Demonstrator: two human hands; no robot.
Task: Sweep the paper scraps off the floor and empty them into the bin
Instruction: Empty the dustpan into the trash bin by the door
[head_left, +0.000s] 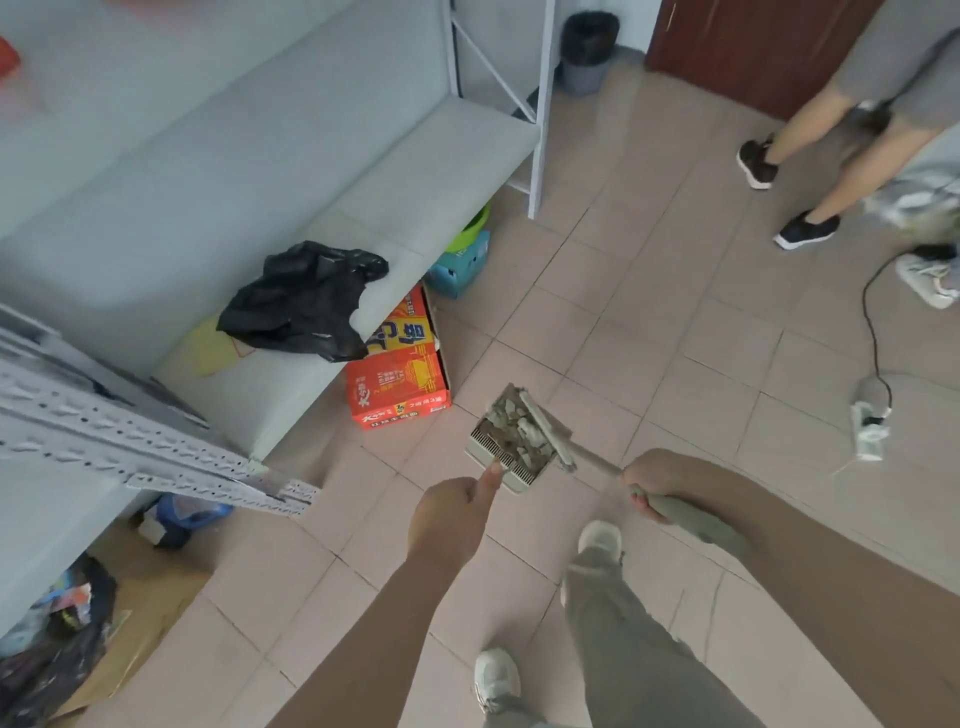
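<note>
Over the pale pink tiled floor (675, 322), a cream plastic dustpan (511, 483) with a dark toothed comb along its near edge is held out in front of the person. It is gripped from behind by the left hand (452, 519), whose fingers are curled under and whose thumb is laid straight forward onto the comb. A heap of white and grey paper scraps (511, 423) is carried inside the pan. The pale grey head of a long-handled broom (696, 519) is rested across the pan's right side, against the scraps, and its handle is clasped by the right hand (657, 480), with the fingers wrapped fully round it. Whether the pan touches the tiles cannot be told.

A small grey bin (584, 67) lined with a black bag is stood far ahead, between the end post of a pale grey metal shelf unit (441, 171) and a dark brown door (748, 47), well apart from the pan. A crumpled black plastic bag (306, 301) is lain on the lowest shelf, and an orange printed cardboard box (400, 384) is tucked partly beneath it. A second person's bare legs (831, 150) in dark shoes are seen at the upper right, and a white power strip (867, 426) with a black cable is lain on the tiles to the right.
</note>
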